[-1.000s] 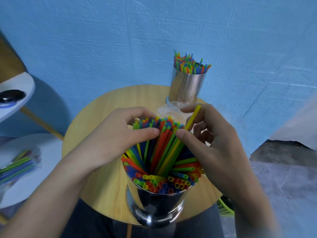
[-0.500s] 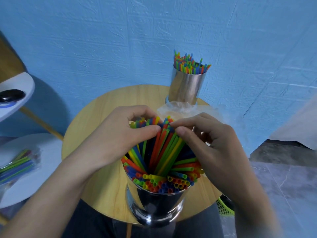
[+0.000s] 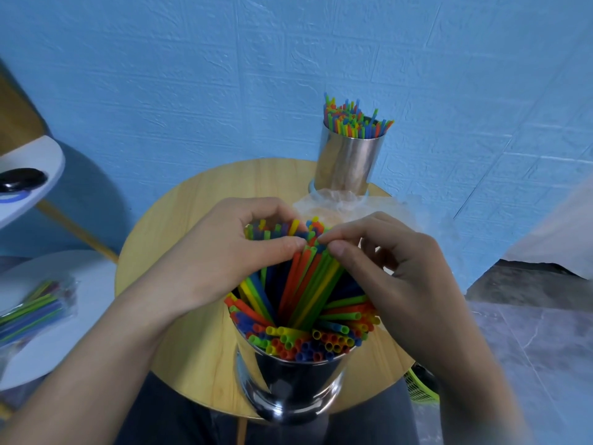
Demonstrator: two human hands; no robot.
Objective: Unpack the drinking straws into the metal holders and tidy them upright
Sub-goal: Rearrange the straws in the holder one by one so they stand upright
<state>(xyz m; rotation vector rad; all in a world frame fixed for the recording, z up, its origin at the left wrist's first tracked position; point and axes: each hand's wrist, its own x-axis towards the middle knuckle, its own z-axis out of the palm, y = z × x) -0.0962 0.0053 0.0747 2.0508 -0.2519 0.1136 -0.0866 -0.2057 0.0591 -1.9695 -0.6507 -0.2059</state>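
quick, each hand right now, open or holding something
Left hand: fingers and thumb curled round the tops of the straws, holding them.
Right hand: thumb and forefinger pinch the same straws.

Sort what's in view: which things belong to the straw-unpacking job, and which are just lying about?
Job: left hand and right hand, both holding the straws in the near metal holder; the far metal holder, already filled; the packed straws on the white side table; the clear wrapper.
Lying about: black object on the white shelf; green basket below the round wooden table.
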